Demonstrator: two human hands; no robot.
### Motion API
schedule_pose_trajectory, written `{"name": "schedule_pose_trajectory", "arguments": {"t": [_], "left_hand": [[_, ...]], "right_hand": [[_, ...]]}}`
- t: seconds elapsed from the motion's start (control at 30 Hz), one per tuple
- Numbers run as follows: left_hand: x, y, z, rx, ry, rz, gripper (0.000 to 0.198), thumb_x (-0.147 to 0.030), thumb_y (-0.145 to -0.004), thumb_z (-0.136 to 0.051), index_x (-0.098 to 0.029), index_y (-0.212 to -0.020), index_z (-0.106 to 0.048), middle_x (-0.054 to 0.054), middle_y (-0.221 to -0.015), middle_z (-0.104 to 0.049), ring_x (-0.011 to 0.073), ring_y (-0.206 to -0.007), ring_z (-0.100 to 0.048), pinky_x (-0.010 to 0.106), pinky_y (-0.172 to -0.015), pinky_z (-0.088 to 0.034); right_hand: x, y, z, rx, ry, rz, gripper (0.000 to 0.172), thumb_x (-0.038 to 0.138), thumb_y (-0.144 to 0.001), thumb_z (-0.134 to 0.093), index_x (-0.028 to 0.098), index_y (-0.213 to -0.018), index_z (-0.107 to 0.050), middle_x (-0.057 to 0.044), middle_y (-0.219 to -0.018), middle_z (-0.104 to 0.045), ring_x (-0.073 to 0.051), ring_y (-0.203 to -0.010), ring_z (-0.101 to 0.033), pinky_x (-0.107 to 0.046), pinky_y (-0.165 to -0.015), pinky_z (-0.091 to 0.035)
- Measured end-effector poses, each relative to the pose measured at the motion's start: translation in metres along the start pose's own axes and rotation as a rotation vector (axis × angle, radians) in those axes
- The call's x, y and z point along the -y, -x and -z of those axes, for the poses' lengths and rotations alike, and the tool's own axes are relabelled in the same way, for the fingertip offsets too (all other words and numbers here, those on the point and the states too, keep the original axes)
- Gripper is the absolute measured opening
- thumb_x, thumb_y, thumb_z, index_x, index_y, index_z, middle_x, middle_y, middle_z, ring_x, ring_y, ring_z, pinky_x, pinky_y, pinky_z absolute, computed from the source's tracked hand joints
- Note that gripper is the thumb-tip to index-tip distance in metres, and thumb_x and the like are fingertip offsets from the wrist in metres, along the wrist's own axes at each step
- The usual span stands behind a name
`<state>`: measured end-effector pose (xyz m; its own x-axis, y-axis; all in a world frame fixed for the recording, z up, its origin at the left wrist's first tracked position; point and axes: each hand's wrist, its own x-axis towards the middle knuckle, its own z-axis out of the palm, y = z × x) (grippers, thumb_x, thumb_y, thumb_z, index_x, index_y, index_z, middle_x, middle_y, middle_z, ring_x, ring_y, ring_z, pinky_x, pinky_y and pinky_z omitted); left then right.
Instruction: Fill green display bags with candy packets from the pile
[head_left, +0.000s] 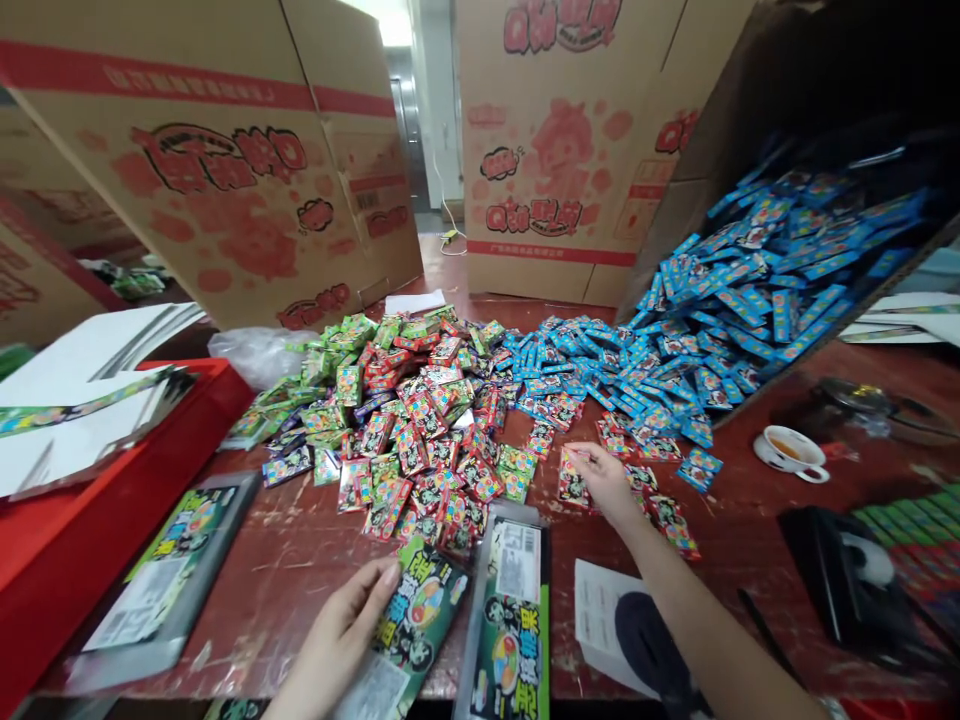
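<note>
Finished work is not clearly showing; the mixed heap (420,430) is lying loose — much seemingly remaining.
The left grip (351,617) is holding a glossy, slanting green-black pack (426,605) in front of the heap; the right grip (606,482) is touching a red packet (572,482) just right of it — pinching or not, I cannot tell.

A red Q and some Chinese print
From far away I read "Q" on the tall middle box (551,160) and on the left box (225,200), and "糖果" on the long green pack (511,630). Other words look too blurry.
</note>
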<state>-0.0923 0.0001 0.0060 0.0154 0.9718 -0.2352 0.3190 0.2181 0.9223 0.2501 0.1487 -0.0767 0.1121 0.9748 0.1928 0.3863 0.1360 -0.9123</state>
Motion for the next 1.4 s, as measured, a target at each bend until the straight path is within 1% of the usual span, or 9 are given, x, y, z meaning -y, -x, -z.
{"name": "schedule_pose_trajectory", "arguments": {"t": [0.17,0.33,0.5,0.67,0.9,1.03,1.2,1.3,1.4], "left_hand": [[0.002,0.003,0.004,-0.021,0.036,0.009,0.032,-0.046,-0.082,-0.055,-0.022,-0.099,-0.069,0.002,-0.095,-0.072,0.0222,-0.087,-0.064,0.026,-0.082,-0.049],[0.000,0.009,0.006,-0.030,0.029,0.037,0.036,-0.049,-0.082,-0.054,-0.020,-0.098,-0.068,0.003,-0.095,-0.072,0.0223,-0.088,-0.064,0.026,-0.080,-0.049],[0.012,0.017,0.018,-0.100,-0.025,0.045,0.047,-0.059,-0.078,-0.052,-0.019,-0.096,-0.067,0.004,-0.096,-0.072,0.0239,-0.090,-0.063,0.027,-0.082,-0.049],[0.029,0.021,0.027,-0.160,0.011,0.066,0.049,-0.062,-0.076,-0.053,-0.019,-0.096,-0.067,0.004,-0.096,-0.072,0.0248,-0.090,-0.063,0.028,-0.083,-0.049],[0.032,0.015,0.018,-0.106,0.083,0.069,0.043,-0.055,-0.082,-0.050,-0.018,-0.100,-0.064,0.004,-0.094,-0.071,0.0230,-0.087,-0.063,0.028,-0.079,-0.049],[0.029,0.008,0.011,-0.066,0.140,0.062,0.041,-0.052,-0.083,-0.050,-0.017,-0.101,-0.062,0.003,-0.093,-0.071,0.0222,-0.086,-0.063,0.028,-0.079,-0.048],[0.030,0.003,0.008,-0.058,0.127,0.070,0.043,-0.054,-0.082,-0.051,-0.016,-0.099,-0.062,0.005,-0.094,-0.070,0.0230,-0.087,-0.063,0.029,-0.080,-0.048],[0.030,0.001,0.005,-0.042,0.119,0.060,0.042,-0.053,-0.083,-0.050,-0.016,-0.100,-0.062,0.005,-0.095,-0.070,0.0232,-0.089,-0.062,0.029,-0.081,-0.048],[0.026,0.000,0.002,-0.047,0.110,0.059,0.041,-0.053,-0.082,-0.051,-0.017,-0.100,-0.063,0.004,-0.095,-0.070,0.0227,-0.089,-0.062,0.028,-0.080,-0.048]], "right_hand": [[0.055,-0.013,-0.045,0.063,0.419,0.296,0.028,0.025,-0.085,-0.049,0.015,-0.109,-0.060,-0.016,-0.126,-0.049,-0.032,-0.126,-0.032,-0.050,-0.103,-0.026],[0.118,-0.031,-0.116,0.439,0.628,0.508,0.022,0.012,-0.081,-0.055,0.020,-0.100,-0.063,-0.007,-0.105,-0.061,-0.022,-0.107,-0.050,-0.035,-0.094,-0.040],[0.125,-0.058,-0.143,0.551,0.793,0.459,0.030,0.027,-0.083,-0.062,0.014,-0.109,-0.057,-0.009,-0.111,-0.058,-0.023,-0.101,-0.056,-0.043,-0.087,-0.046],[0.117,-0.076,-0.129,0.535,0.876,0.406,0.026,0.031,-0.088,-0.056,0.015,-0.109,-0.057,-0.008,-0.112,-0.058,-0.021,-0.100,-0.057,-0.043,-0.086,-0.047],[0.102,-0.082,-0.065,0.320,0.841,0.304,0.027,0.023,-0.079,-0.063,0.018,-0.106,-0.062,-0.012,-0.112,-0.056,-0.029,-0.110,-0.049,-0.043,-0.090,-0.038],[0.098,-0.025,-0.042,0.261,0.653,0.345,0.054,0.032,-0.081,-0.060,0.019,-0.130,-0.044,-0.014,-0.128,-0.047,-0.028,-0.121,-0.041,-0.043,-0.098,-0.033],[0.087,0.088,-0.049,0.534,0.416,0.300,0.093,0.044,-0.056,-0.079,0.027,-0.135,-0.034,-0.010,-0.135,-0.043,-0.033,-0.124,-0.037,-0.049,-0.100,-0.031],[0.079,0.118,-0.061,0.463,0.398,0.234,0.081,0.026,-0.062,-0.073,0.026,-0.133,-0.036,-0.010,-0.132,-0.045,-0.031,-0.123,-0.038,-0.047,-0.101,-0.030],[0.073,0.100,-0.059,0.358,0.281,0.235,0.066,0.022,-0.065,-0.068,0.024,-0.126,-0.041,-0.009,-0.123,-0.050,-0.028,-0.115,-0.046,-0.042,-0.097,-0.036]]}}
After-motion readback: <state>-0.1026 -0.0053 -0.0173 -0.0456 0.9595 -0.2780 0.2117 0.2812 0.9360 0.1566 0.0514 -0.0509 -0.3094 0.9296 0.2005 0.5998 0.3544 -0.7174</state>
